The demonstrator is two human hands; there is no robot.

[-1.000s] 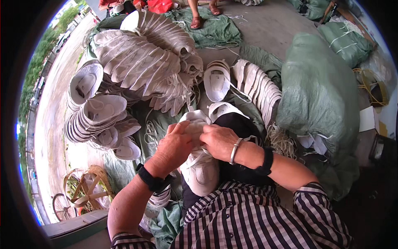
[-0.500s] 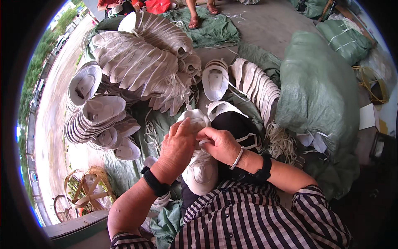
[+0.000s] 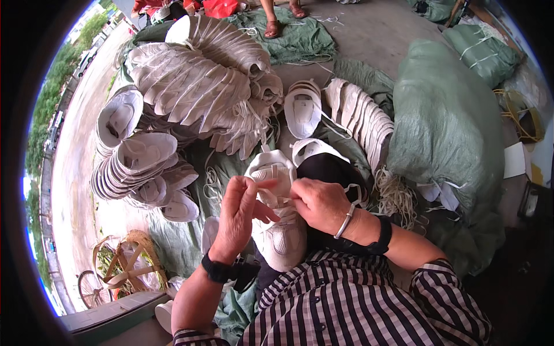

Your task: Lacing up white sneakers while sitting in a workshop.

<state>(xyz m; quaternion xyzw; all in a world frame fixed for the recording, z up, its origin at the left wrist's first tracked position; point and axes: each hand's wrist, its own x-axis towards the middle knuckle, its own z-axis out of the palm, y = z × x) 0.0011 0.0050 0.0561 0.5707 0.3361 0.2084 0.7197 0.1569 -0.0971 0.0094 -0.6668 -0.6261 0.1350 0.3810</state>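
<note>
A white shoe upper (image 3: 281, 247) rests on my lap, its toe toward me and its opening facing away. My left hand (image 3: 234, 214) hovers over its left side, thumb and fingers apart, holding nothing that I can see. At the upper's right edge, my right hand (image 3: 321, 202) is closed in a pinch on a white shoelace, mostly hidden by the fingers. Just beyond that hand, a second white upper (image 3: 317, 150) sits against a black rounded thing (image 3: 330, 173).
Nested white uppers form a large heap (image 3: 190, 81), a left stack (image 3: 135, 158) and a right row (image 3: 359, 118). A bundle of laces (image 3: 395, 196) lies beside a bulging green sack (image 3: 447, 121). A woven basket (image 3: 130, 262) stands at left. Another person's feet (image 3: 272, 29) show at the far side.
My left hand has lifted off the upper and spread its fingers. My right hand has moved to the right, still pinching. The upper's opening is now more exposed.
</note>
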